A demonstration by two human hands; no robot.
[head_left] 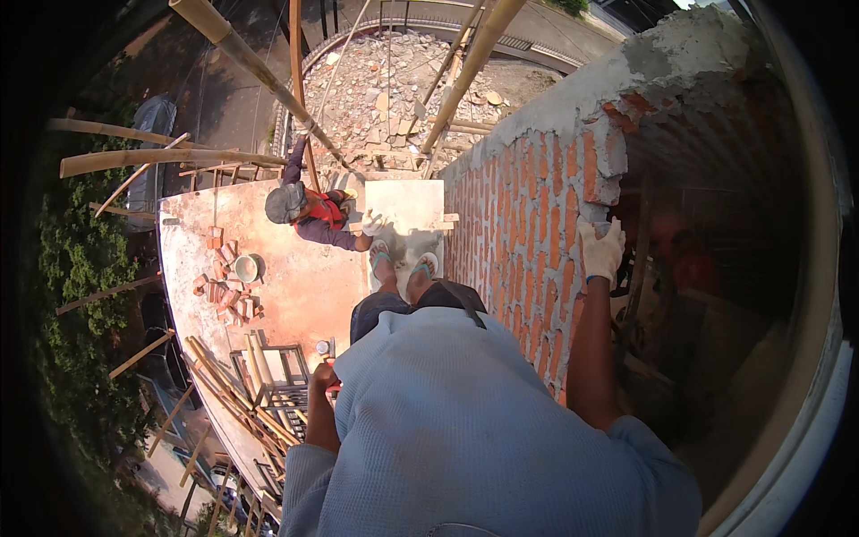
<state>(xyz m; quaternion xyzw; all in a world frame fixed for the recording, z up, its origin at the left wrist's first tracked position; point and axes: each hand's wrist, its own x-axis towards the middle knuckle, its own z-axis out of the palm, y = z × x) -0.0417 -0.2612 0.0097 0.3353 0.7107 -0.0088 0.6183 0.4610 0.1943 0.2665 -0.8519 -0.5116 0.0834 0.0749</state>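
Observation:
My right hand [602, 251], in a pale work glove, grips the broken edge of the brick wall [523, 215], just below a jagged stub of bricks. On the left, my left hand [323, 376] is bare and closed beside my hip, next to a small red thing [334, 387]. My shirt partly covers that hand, so what it holds is hidden. Both my feet, in flip-flops, stand on a pale board [404, 193] high beside the wall.
Below left, a person in a cap [286, 204] reaches a gloved hand toward the board and raises an arm by an upright pole [298, 72]. Loose bricks [234, 300] surround a bowl [246, 268]. Bamboo poles [246, 398] lie nearer. A dark opening [716, 295] lies beyond the wall.

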